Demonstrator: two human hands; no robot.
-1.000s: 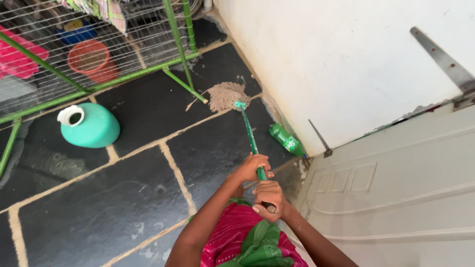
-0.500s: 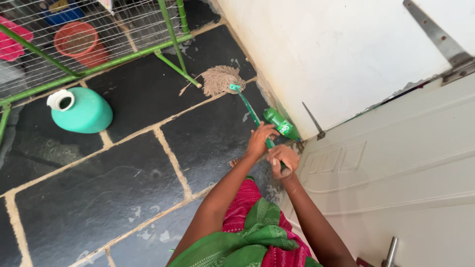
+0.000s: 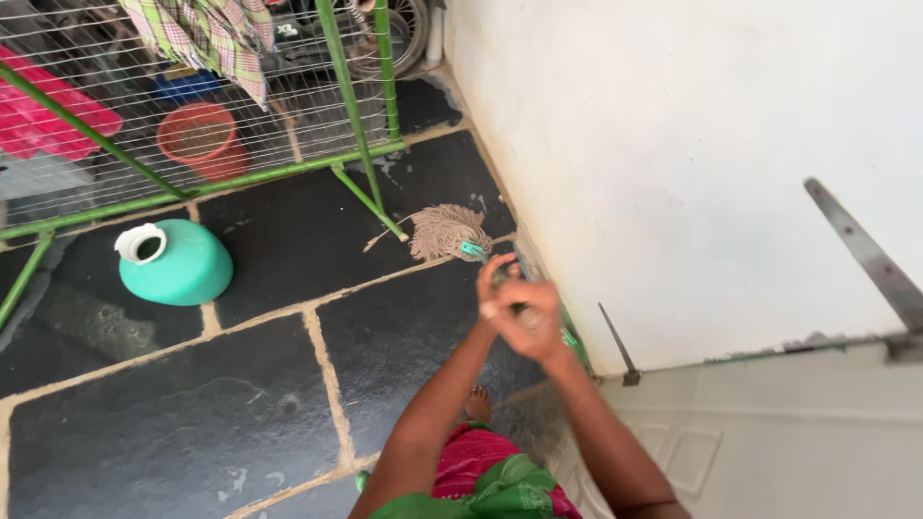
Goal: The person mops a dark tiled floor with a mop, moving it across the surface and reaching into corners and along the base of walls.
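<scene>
Clothing: red and green cloth [image 3: 486, 476] at near edge, one bare foot [image 3: 475, 404] just beyond it.
Left hand [image 3: 498, 288]: wrapped round the green mop handle [image 3: 508, 279], fingers curled; blurred.
Right hand [image 3: 534, 322]: closed on the same handle, just nearer than the left; both clenched on it.
Mop head [image 3: 445, 231]: one, beige strings, resting on the dark stone floor [image 3: 288, 231] beyond the hands, close to the white wall [image 3: 673, 144] on the right.
Progress (judgement): slabs near the feet show damp patches and a sheen, so part looks wiped; the mop now works the far right strip by the wall. Left slabs around the pot cannot be judged.
Door [image 3: 817, 432]: one, pale, near right, with metal hinge strap [image 3: 865, 255].
Pot [image 3: 178, 261]: one, turquoise, white mouth, left, well apart from mop.
Rack [image 3: 192, 106]: one green wire frame, far left; checked cloth [image 3: 207, 34] hung on it.
Behind rack: one orange tub [image 3: 200, 139], one pink item [image 3: 53, 120], one blue item [image 3: 187, 85].
</scene>
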